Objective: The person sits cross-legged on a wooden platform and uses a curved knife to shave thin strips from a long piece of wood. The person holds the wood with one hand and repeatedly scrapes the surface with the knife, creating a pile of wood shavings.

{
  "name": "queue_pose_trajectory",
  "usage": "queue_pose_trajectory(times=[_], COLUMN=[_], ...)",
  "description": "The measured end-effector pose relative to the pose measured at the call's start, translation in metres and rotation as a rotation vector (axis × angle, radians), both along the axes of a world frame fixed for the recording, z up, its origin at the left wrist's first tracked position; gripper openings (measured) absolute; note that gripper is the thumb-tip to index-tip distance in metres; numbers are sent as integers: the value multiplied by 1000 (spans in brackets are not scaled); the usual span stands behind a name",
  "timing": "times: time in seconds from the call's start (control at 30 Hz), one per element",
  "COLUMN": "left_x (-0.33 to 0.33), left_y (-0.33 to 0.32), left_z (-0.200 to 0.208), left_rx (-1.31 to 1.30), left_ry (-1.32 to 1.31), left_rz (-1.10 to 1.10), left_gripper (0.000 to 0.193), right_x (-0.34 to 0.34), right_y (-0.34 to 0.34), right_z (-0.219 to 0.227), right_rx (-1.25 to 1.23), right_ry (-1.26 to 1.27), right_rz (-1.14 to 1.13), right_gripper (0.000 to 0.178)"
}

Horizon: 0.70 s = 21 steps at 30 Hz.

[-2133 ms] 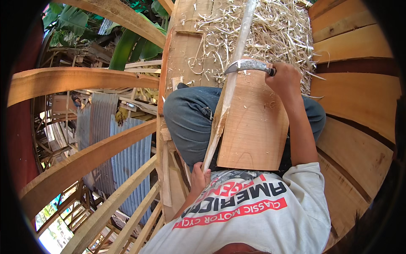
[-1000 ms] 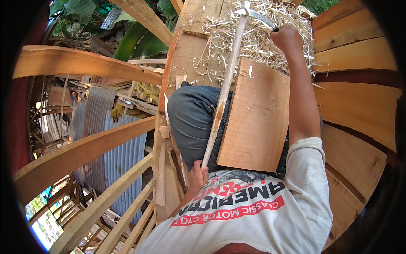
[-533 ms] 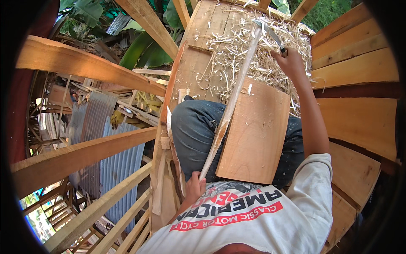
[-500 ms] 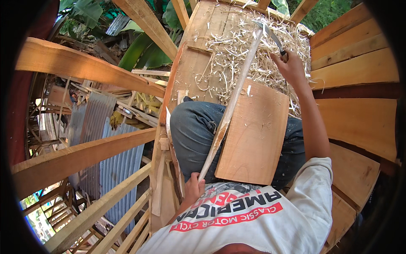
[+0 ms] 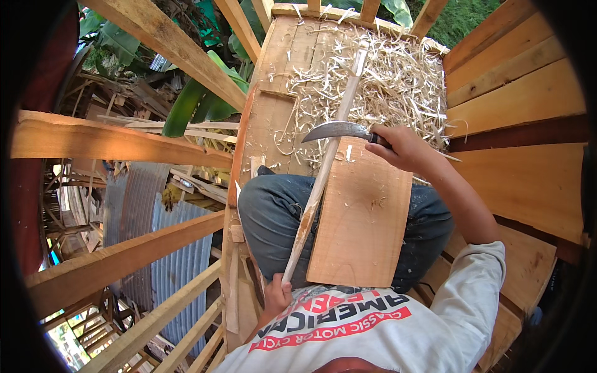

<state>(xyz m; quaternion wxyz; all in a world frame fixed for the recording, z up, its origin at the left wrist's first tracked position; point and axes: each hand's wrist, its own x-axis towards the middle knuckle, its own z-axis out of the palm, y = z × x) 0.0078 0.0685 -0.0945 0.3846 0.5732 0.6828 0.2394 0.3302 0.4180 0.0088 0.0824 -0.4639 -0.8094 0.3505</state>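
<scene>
My right hand (image 5: pixel 401 148) grips the dark handle of a sickle (image 5: pixel 339 130). Its curved blade points left and lies across a long pale wooden stick (image 5: pixel 328 163). Closed round the near end of that stick is my left hand (image 5: pixel 277 294), low beside my left thigh. The stick slants up and away, its far end over a heap of shavings. On my lap rests a flat wooden board (image 5: pixel 364 217), tilted slightly, along the right side of the stick. A small white chip lies near the board's far edge.
Curly wood shavings (image 5: pixel 404 81) cover much of the plank floor (image 5: pixel 273 68) ahead. Slatted wooden rails (image 5: pixel 124 138) stand on my left, with corrugated sheets (image 5: pixel 180 248) below them. A wall of boards (image 5: pixel 516 174) rises on the right.
My right hand has drawn the sickle toward me along the stick, from its far end to about the middle. My left hand keeps hold of the near end. The view has shifted slightly.
</scene>
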Motion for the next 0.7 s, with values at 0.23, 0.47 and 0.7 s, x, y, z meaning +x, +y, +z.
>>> queue_pose_trajectory(times=[0.23, 0.47, 0.7], left_x=[-1, 1, -2], left_y=[-3, 6, 0], left_z=[-1, -3, -9], left_rx=[33, 13, 10], left_ry=[40, 19, 54], left_rz=[4, -12, -1], left_gripper=[24, 22, 22], right_x=[8, 13, 26], right_y=[35, 13, 46], right_z=[3, -18, -36], right_rx=[242, 360, 585], right_ry=[11, -26, 16], right_rz=[-196, -347, -297], right_gripper=[33, 32, 30])
